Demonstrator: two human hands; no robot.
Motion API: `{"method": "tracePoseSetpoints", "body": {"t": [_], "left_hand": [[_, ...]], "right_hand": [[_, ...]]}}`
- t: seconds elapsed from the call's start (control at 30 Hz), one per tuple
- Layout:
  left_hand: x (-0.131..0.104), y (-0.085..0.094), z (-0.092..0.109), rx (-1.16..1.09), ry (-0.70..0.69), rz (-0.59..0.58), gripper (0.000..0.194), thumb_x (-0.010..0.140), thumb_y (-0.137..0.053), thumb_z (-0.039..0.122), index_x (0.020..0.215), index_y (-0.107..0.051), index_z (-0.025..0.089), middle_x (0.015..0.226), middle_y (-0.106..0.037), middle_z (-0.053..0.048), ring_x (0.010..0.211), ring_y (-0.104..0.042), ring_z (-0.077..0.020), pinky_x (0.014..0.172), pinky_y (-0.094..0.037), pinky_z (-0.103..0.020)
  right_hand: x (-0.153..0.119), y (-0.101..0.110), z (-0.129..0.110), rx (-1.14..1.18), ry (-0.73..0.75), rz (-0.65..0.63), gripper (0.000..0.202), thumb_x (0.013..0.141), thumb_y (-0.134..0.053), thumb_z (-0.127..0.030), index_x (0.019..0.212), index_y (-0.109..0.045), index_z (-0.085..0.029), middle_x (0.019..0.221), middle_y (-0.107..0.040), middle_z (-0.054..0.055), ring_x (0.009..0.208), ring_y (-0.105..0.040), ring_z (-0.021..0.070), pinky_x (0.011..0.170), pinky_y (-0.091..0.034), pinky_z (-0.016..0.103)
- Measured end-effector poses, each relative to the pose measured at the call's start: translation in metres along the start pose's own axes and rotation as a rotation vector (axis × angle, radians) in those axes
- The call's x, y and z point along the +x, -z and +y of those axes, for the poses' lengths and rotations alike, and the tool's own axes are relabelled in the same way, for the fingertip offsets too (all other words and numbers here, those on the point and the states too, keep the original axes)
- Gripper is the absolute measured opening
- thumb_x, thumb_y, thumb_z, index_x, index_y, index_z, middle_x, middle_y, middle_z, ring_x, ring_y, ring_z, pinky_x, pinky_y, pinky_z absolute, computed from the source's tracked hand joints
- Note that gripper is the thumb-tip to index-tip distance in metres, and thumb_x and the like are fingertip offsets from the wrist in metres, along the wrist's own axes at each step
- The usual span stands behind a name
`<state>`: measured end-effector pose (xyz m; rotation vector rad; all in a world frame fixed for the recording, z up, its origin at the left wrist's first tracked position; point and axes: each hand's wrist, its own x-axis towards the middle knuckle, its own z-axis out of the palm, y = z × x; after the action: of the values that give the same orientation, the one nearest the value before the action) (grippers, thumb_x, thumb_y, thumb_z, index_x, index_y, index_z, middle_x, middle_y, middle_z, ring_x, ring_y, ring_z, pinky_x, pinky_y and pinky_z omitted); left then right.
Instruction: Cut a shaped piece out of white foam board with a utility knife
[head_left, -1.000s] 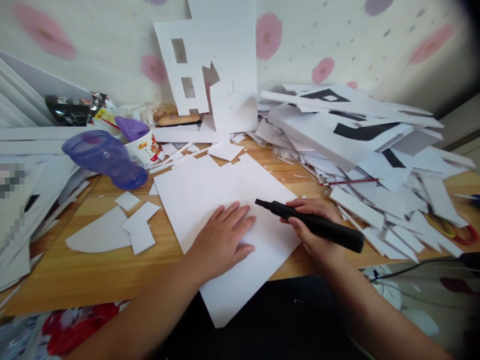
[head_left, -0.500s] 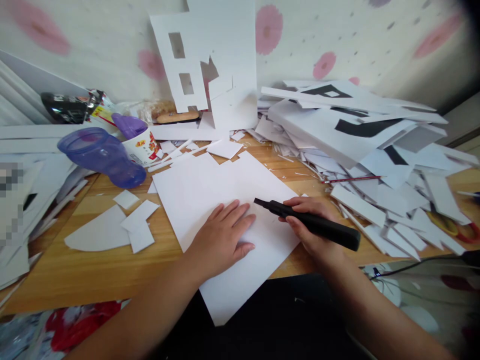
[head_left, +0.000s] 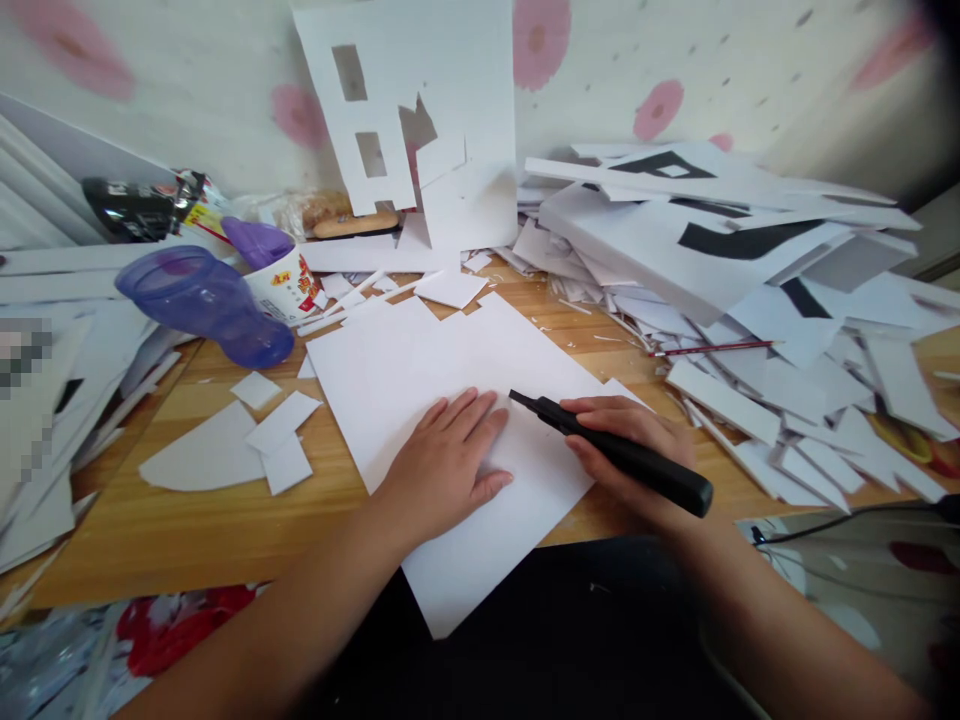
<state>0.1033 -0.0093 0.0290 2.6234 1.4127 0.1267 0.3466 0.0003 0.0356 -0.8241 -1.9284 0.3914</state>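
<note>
Tool (head_left: pixel 672 477) has tilted, right hand (head_left: pixel 651 428) gripping, left hand (head_left: pixel 442 468) flat, cup (head_left: pixel 283 288) holding purple object (head_left: pixel 259 242).

A home, it seems, though the edges blur: pink-flowered wall (head_left: pixel 600 60), wooden table (head_left: pixel 225 530), printed paper cup (head_left: pixel 289 290), heaped white pieces (head_left: pixel 652 250).

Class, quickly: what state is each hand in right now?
Left hand: open, palm down on the white sheet, holding nothing.
Right hand: closed around the black knife-like tool.

One head-worn view, looking forward and down, close over the wooden table (head_left: pixel 217 535), patterned wall (head_left: pixel 600 50) beyond
</note>
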Motion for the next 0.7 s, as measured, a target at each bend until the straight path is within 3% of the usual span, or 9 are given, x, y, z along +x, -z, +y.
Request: {"method": "tracePoseSetpoints", "body": {"t": [0.27,0.7], "left_hand": [[0.001,-0.003,0.002,0.061,0.058,0.008,0.07,0.092,-0.049,0.055,0.148,-0.035,0.016,0.158,-0.031,-0.014,0.146,-0.024,-0.0335,0.116,-0.025,-0.053],[0.003,-0.001,0.009,0.104,0.11,-0.004,0.066,0.093,-0.047,0.055,0.148,-0.036,0.02,0.159,-0.028,-0.015,0.147,-0.023,-0.0349,0.115,-0.023,-0.057]], "right_hand": [[-0.004,0.005,0.002,-0.032,0.09,-0.033,0.035,0.08,-0.071,-0.012,0.11,-0.061,-0.026,0.105,-0.073,0.009,0.091,-0.072,0.0215,0.073,-0.063,0.036],[-0.018,0.012,-0.006,-0.061,0.092,0.0,0.038,0.076,-0.073,-0.011,0.11,-0.062,-0.025,0.103,-0.074,0.009,0.086,-0.074,0.0227,0.069,-0.063,0.034]]}}
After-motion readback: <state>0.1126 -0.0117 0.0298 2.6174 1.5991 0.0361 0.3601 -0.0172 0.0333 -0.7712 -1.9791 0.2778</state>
